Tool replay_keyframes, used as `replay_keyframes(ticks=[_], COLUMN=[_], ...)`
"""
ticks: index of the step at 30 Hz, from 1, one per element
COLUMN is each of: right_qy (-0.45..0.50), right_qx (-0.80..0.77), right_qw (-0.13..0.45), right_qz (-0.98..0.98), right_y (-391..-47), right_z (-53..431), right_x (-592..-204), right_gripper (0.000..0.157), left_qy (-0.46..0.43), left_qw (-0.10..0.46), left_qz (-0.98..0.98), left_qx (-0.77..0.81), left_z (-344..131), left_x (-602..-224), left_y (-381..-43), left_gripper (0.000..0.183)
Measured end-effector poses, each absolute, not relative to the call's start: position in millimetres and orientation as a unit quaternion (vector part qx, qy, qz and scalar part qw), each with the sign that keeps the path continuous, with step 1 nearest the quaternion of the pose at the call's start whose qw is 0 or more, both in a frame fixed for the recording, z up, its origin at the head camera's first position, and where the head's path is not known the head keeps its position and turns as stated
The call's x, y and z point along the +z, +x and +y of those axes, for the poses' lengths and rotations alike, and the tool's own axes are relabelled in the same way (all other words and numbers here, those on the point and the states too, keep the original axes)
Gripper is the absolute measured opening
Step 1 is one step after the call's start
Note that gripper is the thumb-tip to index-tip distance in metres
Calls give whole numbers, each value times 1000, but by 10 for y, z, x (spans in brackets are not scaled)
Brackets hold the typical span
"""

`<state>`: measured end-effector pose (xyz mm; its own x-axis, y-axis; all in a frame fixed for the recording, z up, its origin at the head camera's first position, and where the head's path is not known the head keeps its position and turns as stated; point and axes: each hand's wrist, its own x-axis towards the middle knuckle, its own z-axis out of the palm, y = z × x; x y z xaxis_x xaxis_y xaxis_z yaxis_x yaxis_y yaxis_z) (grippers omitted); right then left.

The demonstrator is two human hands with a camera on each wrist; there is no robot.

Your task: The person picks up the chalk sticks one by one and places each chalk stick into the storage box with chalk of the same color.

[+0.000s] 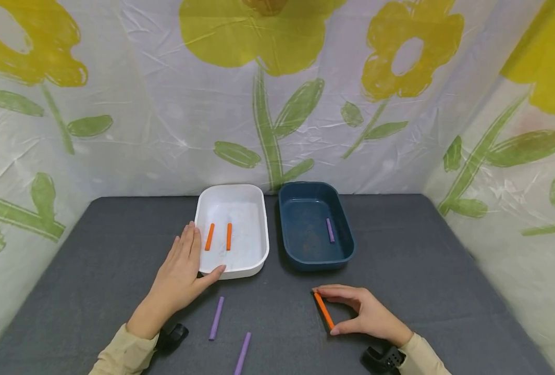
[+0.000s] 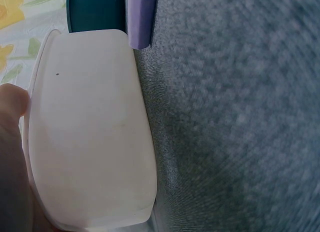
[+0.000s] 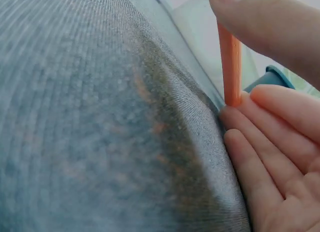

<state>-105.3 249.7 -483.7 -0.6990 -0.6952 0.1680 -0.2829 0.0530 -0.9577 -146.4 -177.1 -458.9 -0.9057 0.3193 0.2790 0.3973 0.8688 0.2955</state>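
Note:
My right hand pinches an orange stick end to end, the thumb at the near end and fingertips at the far end. In the right wrist view that faceted stick spans thumb and fingers, close over the grey cloth. My left hand lies against a white tray, its fingers straight along the left rim and the thumb over the near corner. Two orange sticks lie inside this tray. Two purple sticks rest on the cloth in front, one near the tray and another closer to me.
Right of the white tray stands a dark blue tray with one purple stick in it. A dark grey cloth covers the table. Behind and at both sides hangs a flowered curtain.

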Motion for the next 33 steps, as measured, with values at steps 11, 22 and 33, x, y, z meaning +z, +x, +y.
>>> replay_keyframes(ticks=[11,22,33], right_qy=[-273,-302,-327], right_qx=[-641,-611,-606], right_qw=[279,246,222], right_qz=[661,689,690], right_y=[-1071,-1101,-1138], right_z=[2521,2453,2337], right_x=[-4662,-4476,-4284], right_gripper=[70,71,70], left_qy=[-187,-187,-189], left_qw=[110,118,116], left_qz=[-960,-959,-959], left_qx=[-175,-178,-175], left_z=[-1769,-1766,-1757], left_x=[-4599,-4603,-4596], left_y=[-1459,-1446,-1467], left_gripper=[104,103,102])
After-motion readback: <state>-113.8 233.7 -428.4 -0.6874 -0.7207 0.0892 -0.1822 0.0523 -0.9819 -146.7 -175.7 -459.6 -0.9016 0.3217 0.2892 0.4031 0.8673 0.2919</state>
